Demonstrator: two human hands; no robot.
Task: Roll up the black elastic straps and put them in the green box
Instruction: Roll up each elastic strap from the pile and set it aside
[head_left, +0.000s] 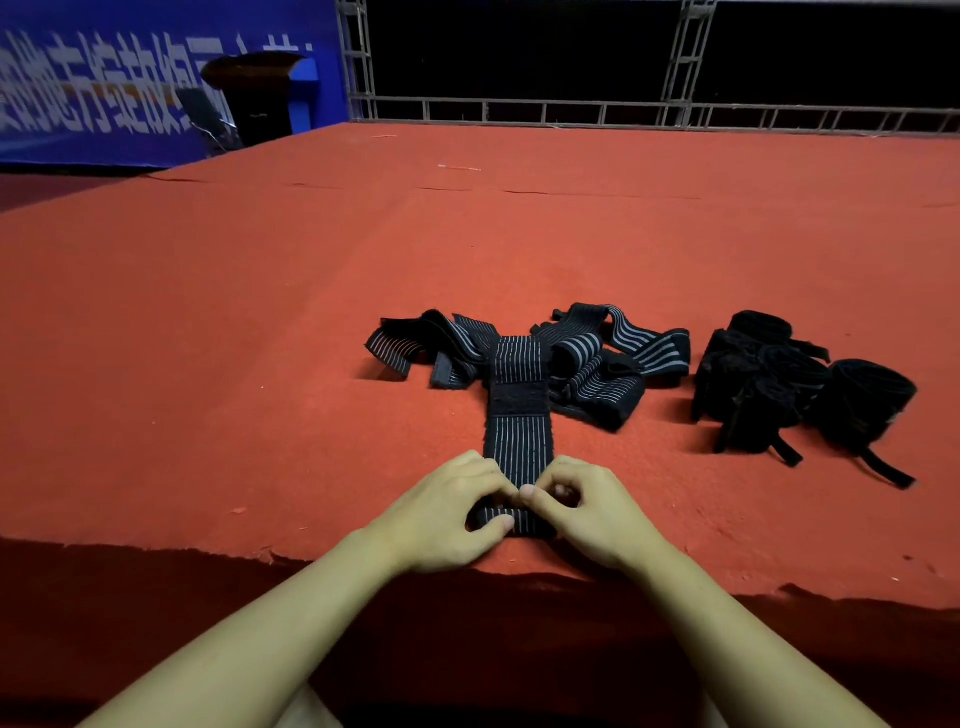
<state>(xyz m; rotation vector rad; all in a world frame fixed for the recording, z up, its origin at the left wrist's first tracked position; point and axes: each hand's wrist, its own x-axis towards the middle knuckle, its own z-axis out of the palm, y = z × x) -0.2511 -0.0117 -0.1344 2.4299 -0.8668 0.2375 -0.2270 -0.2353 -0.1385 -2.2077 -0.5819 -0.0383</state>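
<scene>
A black elastic strap (519, 431) with thin grey stripes lies stretched toward me on the red carpet, its far end running into a loose pile of unrolled straps (587, 358). Its near end is curled into a small roll between my hands. My left hand (452, 514) pinches the roll's left side with thumb and fingers. My right hand (587, 512) pinches the right side, fingers curled over the top. A cluster of rolled black straps (795, 384) sits to the right. No green box is in view.
The red carpeted platform (260, 364) ends in a front edge (156, 548) just under my wrists. A metal truss railing (519, 111) runs along the far side. A blue banner (104, 88) and a dark stand (254, 88) are at the back left.
</scene>
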